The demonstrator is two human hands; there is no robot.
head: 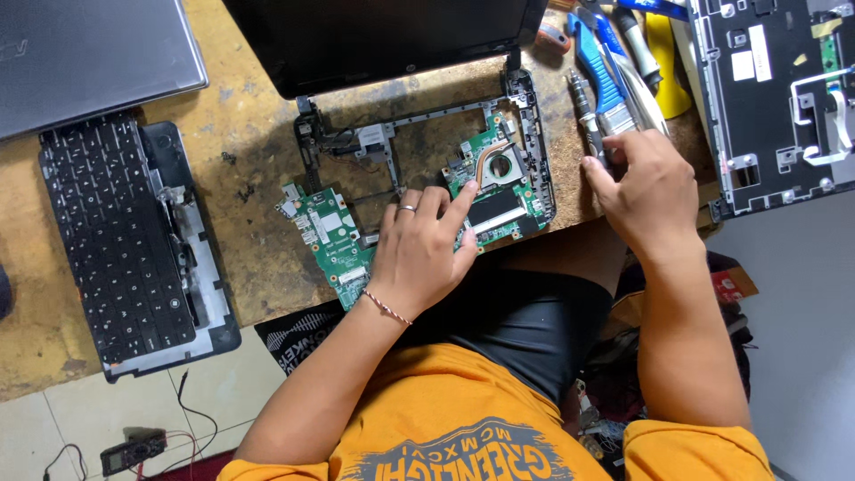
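Landmark: the stripped black laptop base frame (534,134), mid tabletop (258,232), hinged to the dark screen (383,36) behind it.

Green motherboard (329,240) lies in and across the front edge of that frame, its left end sticking out past the frame toward the person. Copper heat pipe and fan (494,165) sit on its right part, inside the frame's right corner.

Left hand (419,254) rests flat on the board's middle, fingers (459,205) spread loosely, index tip touching near the fan; pressing, not gripping (ring on one finger, bracelet at the wrist).

Right hand (646,191) is just right of the frame, fingers pinched narrow around a slim screwdriver (588,116); exactly how far they have closed on it is partly hidden. Blue-handled pliers (601,71) lie touching or just beside it.

Judgement: the board looks light, thin, stiff but fragile, with exposed chips and connectors. Best held by its bare edges, not the heat pipe or sockets.

Left of the frame, well apart: detached keyboard deck (125,240) and a grey closed laptop (89,53). Right of the frame: a black bottom cover (775,107).
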